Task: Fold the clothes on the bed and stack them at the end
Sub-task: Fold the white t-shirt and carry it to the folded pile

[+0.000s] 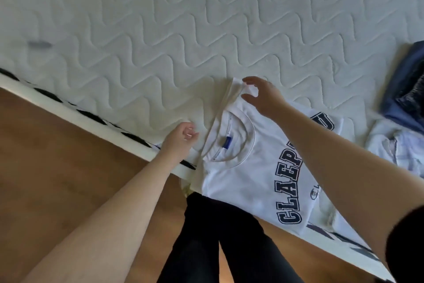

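White lettered t-shirt (247,172) flat on bed (160,30), hands released, left (181,138), right (263,96)

Soft daylight, slight blur, wide-angle warp

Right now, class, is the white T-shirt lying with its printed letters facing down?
No, the white T-shirt lies with its navy letters facing up.

A: Any text?
B: Big navy block letters across the chest of the white cotton crew-neck T-shirt (247,174): "CLAEP", next letters hidden by the right forearm, then a "U".
A: Labels?
B: Small blue woven neck tag (227,142) inside the collar, print too small to read. Tiny round logo (313,195) below the lettering, also illegible.
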`<control>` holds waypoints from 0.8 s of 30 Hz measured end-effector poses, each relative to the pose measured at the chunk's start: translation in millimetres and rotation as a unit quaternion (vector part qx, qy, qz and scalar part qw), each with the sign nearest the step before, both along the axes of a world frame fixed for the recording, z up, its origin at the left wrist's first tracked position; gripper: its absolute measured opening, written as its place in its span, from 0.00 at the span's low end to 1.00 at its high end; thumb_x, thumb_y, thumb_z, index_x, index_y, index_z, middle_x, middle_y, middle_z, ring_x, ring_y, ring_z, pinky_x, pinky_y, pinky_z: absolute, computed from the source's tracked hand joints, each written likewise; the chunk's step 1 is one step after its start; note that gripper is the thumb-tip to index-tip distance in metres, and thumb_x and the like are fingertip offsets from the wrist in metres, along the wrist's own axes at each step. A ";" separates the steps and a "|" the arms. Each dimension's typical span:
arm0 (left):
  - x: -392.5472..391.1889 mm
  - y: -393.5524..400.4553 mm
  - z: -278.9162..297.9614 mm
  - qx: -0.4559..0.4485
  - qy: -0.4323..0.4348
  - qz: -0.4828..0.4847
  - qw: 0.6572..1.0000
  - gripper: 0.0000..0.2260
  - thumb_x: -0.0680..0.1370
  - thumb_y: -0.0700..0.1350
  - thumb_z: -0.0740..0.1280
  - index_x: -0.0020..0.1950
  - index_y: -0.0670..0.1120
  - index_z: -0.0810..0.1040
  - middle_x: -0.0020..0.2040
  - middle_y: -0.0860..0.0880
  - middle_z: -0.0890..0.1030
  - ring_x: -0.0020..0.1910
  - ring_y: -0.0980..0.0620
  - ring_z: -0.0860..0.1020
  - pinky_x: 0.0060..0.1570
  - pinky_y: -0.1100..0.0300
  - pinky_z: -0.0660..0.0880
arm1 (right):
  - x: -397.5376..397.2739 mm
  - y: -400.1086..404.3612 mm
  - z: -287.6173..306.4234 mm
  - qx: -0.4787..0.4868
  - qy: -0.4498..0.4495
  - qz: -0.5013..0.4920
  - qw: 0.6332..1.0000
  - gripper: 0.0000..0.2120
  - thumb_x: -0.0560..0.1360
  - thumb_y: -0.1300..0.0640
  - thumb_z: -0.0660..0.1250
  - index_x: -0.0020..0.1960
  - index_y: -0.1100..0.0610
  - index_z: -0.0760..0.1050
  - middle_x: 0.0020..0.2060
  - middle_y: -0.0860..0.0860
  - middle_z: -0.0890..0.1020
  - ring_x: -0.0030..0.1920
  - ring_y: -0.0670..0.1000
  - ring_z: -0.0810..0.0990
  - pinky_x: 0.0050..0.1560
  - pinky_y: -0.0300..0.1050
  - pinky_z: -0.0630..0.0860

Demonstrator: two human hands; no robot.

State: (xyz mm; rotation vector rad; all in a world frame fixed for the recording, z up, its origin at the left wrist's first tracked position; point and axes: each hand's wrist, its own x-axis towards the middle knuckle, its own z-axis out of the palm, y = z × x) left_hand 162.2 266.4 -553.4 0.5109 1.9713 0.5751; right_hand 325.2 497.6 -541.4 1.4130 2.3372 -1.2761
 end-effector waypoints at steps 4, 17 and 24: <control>22.1 -57.0 5.0 0.004 -0.014 0.062 0.998 0.13 0.77 0.56 0.69 0.59 0.55 0.75 0.52 0.59 0.78 0.51 0.62 0.76 0.49 0.63 0.72 | -15.4 10.4 -15.0 0.024 -0.064 0.084 0.994 0.31 0.76 0.53 0.71 0.75 0.52 0.64 0.69 0.53 0.73 0.69 0.58 0.69 0.70 0.55 0.64; 130.5 -138.6 -14.7 -0.076 -0.224 0.372 0.897 0.28 0.67 0.57 0.78 0.62 0.50 0.72 0.53 0.54 0.82 0.54 0.58 0.79 0.52 0.60 0.75 | -18.9 40.0 -44.0 0.040 -0.118 0.110 0.986 0.31 0.70 0.50 0.77 0.68 0.57 0.69 0.61 0.57 0.76 0.60 0.59 0.75 0.61 0.50 0.72; 144.7 -122.0 -25.3 -0.027 -0.255 0.436 0.862 0.12 0.74 0.44 0.75 0.56 0.46 0.79 0.49 0.52 0.84 0.49 0.57 0.80 0.54 0.59 0.75 | -18.3 44.4 -40.4 0.036 -0.164 0.135 0.976 0.23 0.71 0.43 0.74 0.56 0.59 0.77 0.38 0.53 0.78 0.36 0.54 0.74 0.34 0.42 0.67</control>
